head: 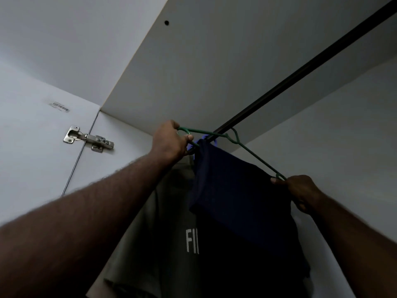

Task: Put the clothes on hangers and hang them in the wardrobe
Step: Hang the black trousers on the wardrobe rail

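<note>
Far left: a white wardrobe door point(38, 134) stands open, carrying a small printed label point(59, 106) and, below it, a metal hinge point(88, 138) that joins it to the cabinet side. Centre left: the person's left hand point(169, 143) is raised, its fingers curled round one end of a green hanger point(227, 137). Below this hand hangs a grey garment point(150, 244) with pale lettering, partly covered. Centre: a dark rail point(300, 69) runs diagonally beneath the white top panel point(214, 61); the hanger's hook sits at the rail, though whether it rests fully over it cannot be told. A dark blue garment point(240, 201) hangs from the hanger. A blue hanger point(215, 143) shows just behind. Right: the right hand point(300, 192) pinches the hanger's other end together with the cloth.
</note>
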The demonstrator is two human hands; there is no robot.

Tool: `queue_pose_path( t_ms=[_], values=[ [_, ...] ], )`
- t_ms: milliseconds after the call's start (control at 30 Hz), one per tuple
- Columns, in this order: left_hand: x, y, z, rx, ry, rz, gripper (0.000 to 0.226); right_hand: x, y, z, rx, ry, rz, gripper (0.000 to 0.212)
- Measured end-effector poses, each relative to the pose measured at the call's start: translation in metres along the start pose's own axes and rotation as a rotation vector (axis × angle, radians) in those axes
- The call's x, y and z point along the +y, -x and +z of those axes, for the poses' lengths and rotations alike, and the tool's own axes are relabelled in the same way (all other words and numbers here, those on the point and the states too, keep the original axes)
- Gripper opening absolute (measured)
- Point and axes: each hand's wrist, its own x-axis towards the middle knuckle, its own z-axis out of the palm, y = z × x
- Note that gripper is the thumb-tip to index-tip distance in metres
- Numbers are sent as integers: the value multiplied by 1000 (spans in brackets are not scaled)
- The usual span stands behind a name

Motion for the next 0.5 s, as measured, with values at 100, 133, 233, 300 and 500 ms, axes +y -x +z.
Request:
queue_pose_path(
  t_ms=[100,133,233,300,500],
  values=[
    [0,3,-8,5,-7,12,39,-2,-7,9,-32,21,-28,34],
    [1,5,-11,6,-8,13,39,-2,-9,11,-40,21,-48,36],
    [-2,13,-20,21,4,30,38,3,-6,16,-90,32,-70,38],
    [-4,22,-21,17,-24,35,37,13,-4,14,-121,48,-44,37],
    [-1,44,-22,20,-49,45,36,24,13,13,-126,50,-57,22]
  ],
)
